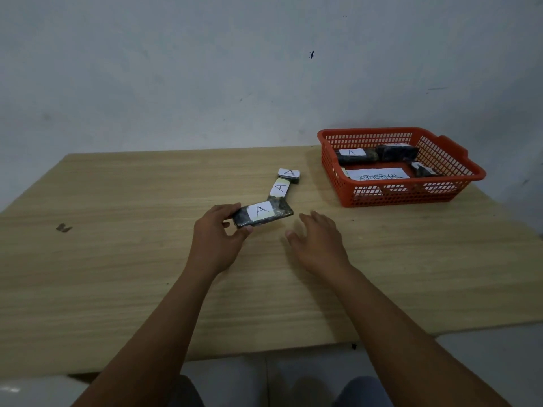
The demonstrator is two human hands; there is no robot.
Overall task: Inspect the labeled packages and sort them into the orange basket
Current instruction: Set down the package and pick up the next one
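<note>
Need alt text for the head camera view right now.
The left hand grips a dark package labeled A on a wooden table; the right hand hovers open beside it. Two more packages lie beyond, and an orange basket holds others.

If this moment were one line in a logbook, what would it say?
left hand: gripping nearest package | right hand: open, empty | table: two more packages | basket: three packages, ABNORMAL sign

Surroundings: table, wall, floor.

Light wood-grain table carries a small dark mark at 9 o'clock. Pale grey wall behind shows a dark spot toward 12 o'clock. Pale floor is visible at 5 o'clock.
</note>
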